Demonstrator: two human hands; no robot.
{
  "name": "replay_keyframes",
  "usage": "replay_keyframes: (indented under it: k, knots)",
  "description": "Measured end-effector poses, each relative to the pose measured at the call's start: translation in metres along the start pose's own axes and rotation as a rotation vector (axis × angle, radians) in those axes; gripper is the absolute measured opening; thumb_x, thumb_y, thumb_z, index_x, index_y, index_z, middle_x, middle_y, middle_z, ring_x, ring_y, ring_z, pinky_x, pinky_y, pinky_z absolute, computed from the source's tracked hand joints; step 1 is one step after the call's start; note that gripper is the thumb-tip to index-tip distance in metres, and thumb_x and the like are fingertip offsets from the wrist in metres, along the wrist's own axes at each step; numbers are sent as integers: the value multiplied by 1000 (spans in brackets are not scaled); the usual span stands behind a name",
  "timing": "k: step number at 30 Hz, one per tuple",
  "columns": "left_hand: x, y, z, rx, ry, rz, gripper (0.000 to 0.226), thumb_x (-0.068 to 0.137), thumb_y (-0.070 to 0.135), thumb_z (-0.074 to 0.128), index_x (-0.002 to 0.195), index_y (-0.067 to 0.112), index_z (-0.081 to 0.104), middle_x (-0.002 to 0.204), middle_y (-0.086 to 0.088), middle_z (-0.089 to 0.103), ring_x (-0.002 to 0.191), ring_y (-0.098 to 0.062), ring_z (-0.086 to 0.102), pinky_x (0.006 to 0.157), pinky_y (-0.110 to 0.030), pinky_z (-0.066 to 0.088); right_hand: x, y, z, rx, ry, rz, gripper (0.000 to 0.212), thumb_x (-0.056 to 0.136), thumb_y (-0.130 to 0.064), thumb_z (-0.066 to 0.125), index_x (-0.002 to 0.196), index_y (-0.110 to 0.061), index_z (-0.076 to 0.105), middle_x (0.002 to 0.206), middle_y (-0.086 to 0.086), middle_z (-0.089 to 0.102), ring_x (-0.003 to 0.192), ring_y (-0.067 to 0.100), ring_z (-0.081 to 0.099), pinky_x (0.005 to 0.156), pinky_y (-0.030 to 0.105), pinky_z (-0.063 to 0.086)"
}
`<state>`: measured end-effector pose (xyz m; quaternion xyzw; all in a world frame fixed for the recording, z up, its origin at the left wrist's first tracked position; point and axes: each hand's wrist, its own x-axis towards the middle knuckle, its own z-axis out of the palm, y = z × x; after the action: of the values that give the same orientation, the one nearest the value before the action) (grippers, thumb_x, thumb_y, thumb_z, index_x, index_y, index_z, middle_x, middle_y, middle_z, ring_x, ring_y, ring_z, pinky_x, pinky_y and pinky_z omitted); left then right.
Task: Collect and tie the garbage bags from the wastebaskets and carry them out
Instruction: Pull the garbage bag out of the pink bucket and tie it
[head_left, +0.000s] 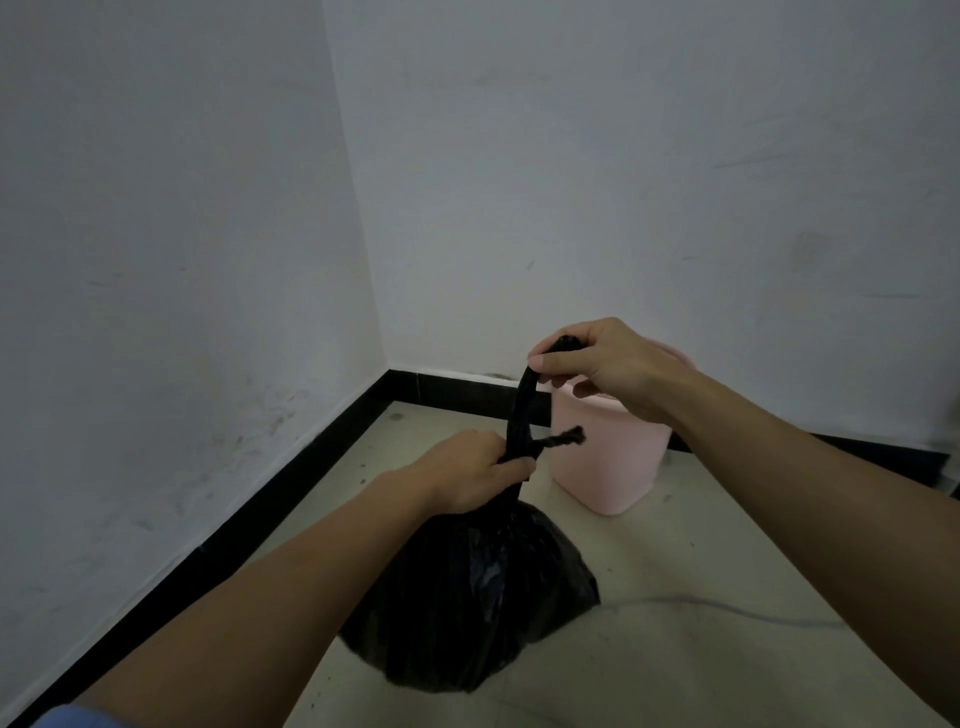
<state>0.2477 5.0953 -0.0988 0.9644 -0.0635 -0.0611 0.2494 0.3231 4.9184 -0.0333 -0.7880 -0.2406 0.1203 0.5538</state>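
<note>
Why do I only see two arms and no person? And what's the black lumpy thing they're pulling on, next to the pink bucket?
The camera sits on the person's head and looks down, so you see only their arms, as if through their eyes. The lumpy thing is a full black plastic garbage bag that seems to rest on the pale tiled floor. The left hand grips the bag's twisted neck low down. The right hand pinches the top of that neck, higher up. It looks like they are tying it closed. The bucket is a pink plastic wastebasket, standing behind the bag near the corner of the white walls.
</note>
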Motion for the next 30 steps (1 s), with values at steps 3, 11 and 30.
replay_keyframes:
  k: [3,11,30]
  knots:
    - [1,-2,-1,-292,-49,-14,33,97,33,51,92,7,72,81,-1,70,76,-14,65,71,-21,50,4,15,2,-62,-83,90,31,86,-31,71,116,-25,65,109,-4,70,98,13,68,86,37,48]
    - [-4,-17,-16,-845,70,-150,30,96,20,53,108,-4,64,95,-29,58,43,-13,45,50,-24,40,4,34,-2,-168,-186,259,29,95,-28,60,93,-3,73,59,0,46,50,13,42,56,25,46]
    - [-13,-32,-58,-1267,173,-164,22,83,-15,53,90,2,66,75,-8,69,55,-11,47,56,-18,43,-5,25,15,-339,-492,302,13,85,-28,73,87,-16,78,62,-9,60,62,13,47,61,26,48]
